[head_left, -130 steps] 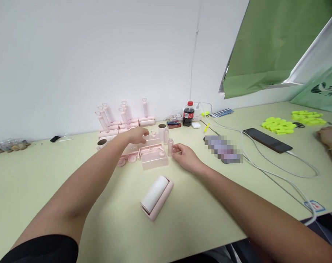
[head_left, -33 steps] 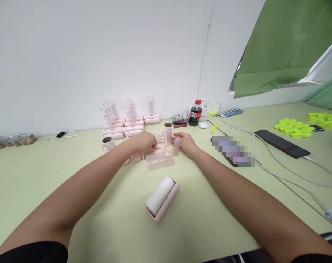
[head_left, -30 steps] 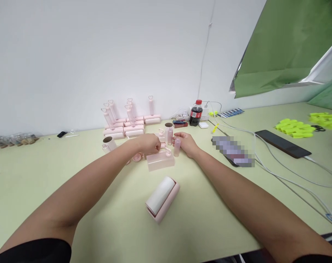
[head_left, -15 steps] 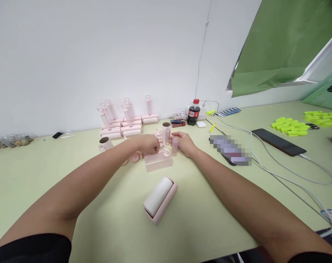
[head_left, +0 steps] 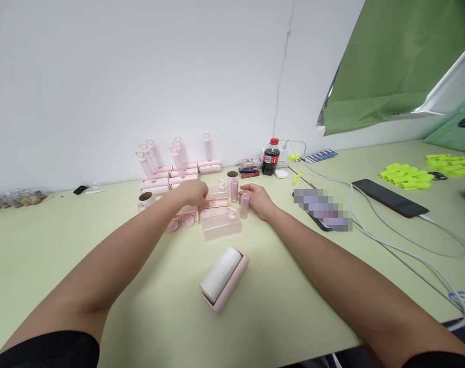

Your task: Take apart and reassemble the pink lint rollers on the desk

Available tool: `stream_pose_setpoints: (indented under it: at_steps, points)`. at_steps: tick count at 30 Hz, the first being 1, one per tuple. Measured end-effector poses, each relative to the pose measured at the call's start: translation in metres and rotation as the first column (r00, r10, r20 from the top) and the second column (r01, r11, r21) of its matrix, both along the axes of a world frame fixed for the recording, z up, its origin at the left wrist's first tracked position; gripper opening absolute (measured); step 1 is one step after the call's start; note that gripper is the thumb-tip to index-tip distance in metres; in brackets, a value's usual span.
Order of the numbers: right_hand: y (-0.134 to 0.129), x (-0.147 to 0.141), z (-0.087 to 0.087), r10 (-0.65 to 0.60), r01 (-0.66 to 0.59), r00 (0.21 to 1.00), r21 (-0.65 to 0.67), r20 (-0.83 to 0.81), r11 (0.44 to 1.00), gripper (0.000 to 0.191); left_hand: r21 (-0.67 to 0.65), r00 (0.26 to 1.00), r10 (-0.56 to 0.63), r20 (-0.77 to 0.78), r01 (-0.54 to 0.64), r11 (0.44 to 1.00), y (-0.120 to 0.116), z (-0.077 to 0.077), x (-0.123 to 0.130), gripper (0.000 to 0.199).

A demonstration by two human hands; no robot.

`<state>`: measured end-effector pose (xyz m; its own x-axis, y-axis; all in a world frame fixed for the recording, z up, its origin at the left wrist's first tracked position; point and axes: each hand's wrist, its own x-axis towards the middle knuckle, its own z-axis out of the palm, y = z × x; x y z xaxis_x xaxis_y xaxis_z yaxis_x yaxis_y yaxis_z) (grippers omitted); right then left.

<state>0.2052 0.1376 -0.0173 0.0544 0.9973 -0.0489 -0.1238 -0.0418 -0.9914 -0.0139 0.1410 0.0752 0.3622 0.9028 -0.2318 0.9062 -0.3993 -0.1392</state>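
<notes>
My left hand (head_left: 196, 193) is closed over the pink parts in the middle of the table. Its fingertips are hidden, so any held piece cannot be made out. Just right of it lies a long pink tray-like part (head_left: 220, 203). Nearer me is a translucent pink cover (head_left: 221, 228), with round pink pieces (head_left: 187, 220) to its left. My right hand (head_left: 258, 200) rests on the table with fingers apart, beside two clear pinkish tubes, one upright (head_left: 234, 191) and one domed (head_left: 244, 205). A lint roller with a white roll (head_left: 221, 276) lies in front.
Several pink lint rollers with heart-topped handles (head_left: 180, 162) stand by the wall. Cardboard-cored rolls (head_left: 146, 198) flank the parts. A cola bottle (head_left: 271, 157), phones (head_left: 390, 198), white cables (head_left: 389, 244) and yellow-green pieces (head_left: 403, 176) occupy the right side.
My left hand has moved left, away from the cover's top, uncovering the long pink tray-like part. My right hand has stayed beside the tubes.
</notes>
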Motion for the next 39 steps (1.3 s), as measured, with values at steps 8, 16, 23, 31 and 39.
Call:
stream_pose_setpoints:
  at_steps: [8, 16, 23, 31, 39]
  points:
    - [-0.006, 0.001, 0.008, -0.04, 0.04, 0.997, 0.0, -0.061, 0.999, 0.014, 0.037, 0.999, -0.03, 0.044, 0.029, 0.999, -0.01, -0.011, 0.007, 0.03]
    - [-0.001, 0.009, 0.012, -0.114, 0.124, 0.988, 0.088, -0.106, 0.988, 0.014, 0.025, 0.991, -0.011, 0.132, 0.008, 1.0, -0.011, 0.017, -0.022, 0.019]
    - [0.002, 0.013, 0.007, -0.118, 0.125, 0.99, 0.1, -0.074, 0.987, 0.016, -0.04, 0.997, 0.021, 0.073, -0.018, 0.999, -0.018, 0.012, -0.022, 0.023]
    - [0.002, 0.013, 0.002, -0.116, 0.119, 0.992, 0.097, -0.042, 0.988, 0.015, 0.026, 0.999, 0.036, 0.017, -0.037, 0.999, -0.014, 0.007, -0.016, 0.028]
    - [-0.023, 0.007, 0.067, -0.15, 0.116, 0.987, 0.385, 0.06, 0.916, 0.008, 0.081, 0.996, 0.072, -0.045, -0.069, 0.994, -0.015, -0.004, -0.004, 0.027]
